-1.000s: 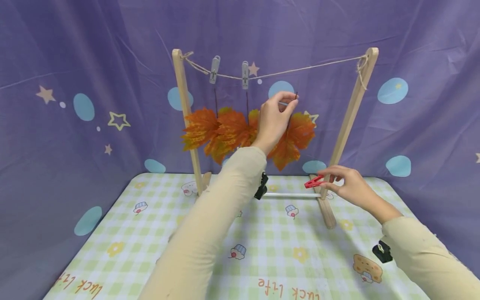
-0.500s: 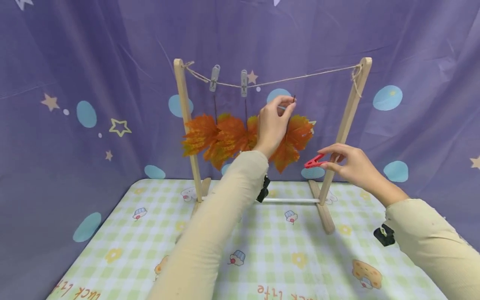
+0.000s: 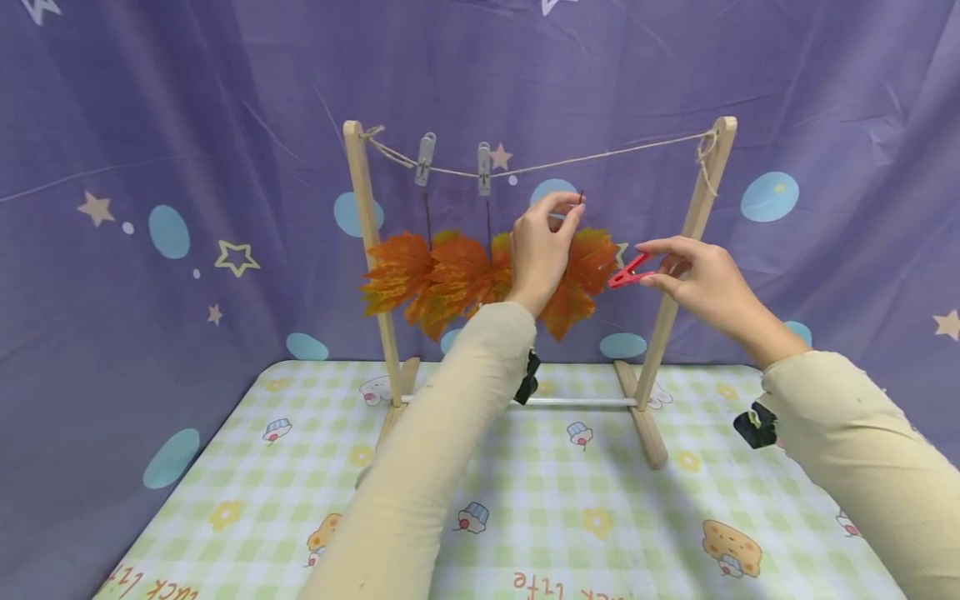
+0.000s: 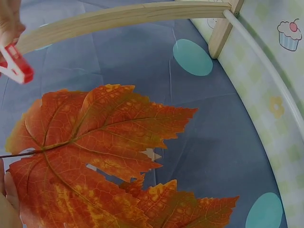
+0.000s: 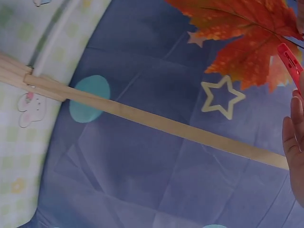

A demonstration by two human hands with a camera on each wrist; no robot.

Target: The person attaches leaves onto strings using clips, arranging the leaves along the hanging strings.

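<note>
My left hand [image 3: 542,250] pinches the dark stem of an orange artificial maple leaf [image 3: 581,287], which hangs below the string [image 3: 607,153]. Its stem tip pokes up above my fingertips, a little under the string. To the right, my right hand [image 3: 705,279] pinches a red clothespin [image 3: 630,272] by its handle ends, its nose pointing left toward the leaf. In the left wrist view the leaf [image 4: 95,137] fills the lower left, with the red clothespin [image 4: 16,64] blurred above it. Part of the right hand [image 5: 295,142] shows at the right wrist view's edge.
Two grey clothespins [image 3: 425,160] on the string have orange leaves [image 3: 405,267] hanging beneath them; my left arm partly hides these. Wooden posts [image 3: 693,217] hold the string, joined low by a white rod [image 3: 585,402]. A checked cloth [image 3: 540,475] covers the table, with a purple curtain [image 3: 225,100] behind.
My right hand has risen with the red clothespin, from low by the right post to the level of the held leaf. The left hand keeps its pinch on the stem. The head view has shifted slightly.
</note>
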